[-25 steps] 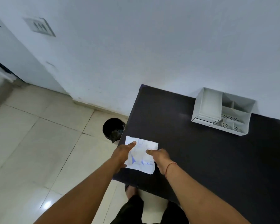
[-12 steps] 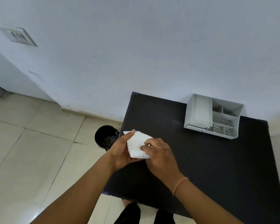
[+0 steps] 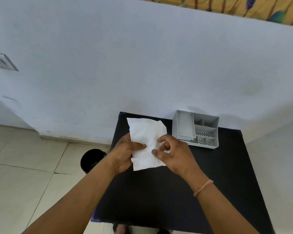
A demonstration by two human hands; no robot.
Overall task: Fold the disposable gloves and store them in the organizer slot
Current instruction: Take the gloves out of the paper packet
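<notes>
Glove packet (image 3: 146, 139) (perhaps creased) between hands

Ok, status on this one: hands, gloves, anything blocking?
Left hand and right hand both gripping white glove packet, held above table. Organizer empty, unobstructed.

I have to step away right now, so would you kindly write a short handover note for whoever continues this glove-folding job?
Left hand: grips the white glove packet by its left edge, thumb on top.
Right hand: pinches the packet's right side with its fingertips.
Things: the packet is held up over the black table, only loosely folded. The grey organizer stands at the table's far edge by the wall; the compartments in view look empty.
Done: packet picked up, folding under way.
Left: finish the fold, then slide the packet into an organizer slot.
</notes>
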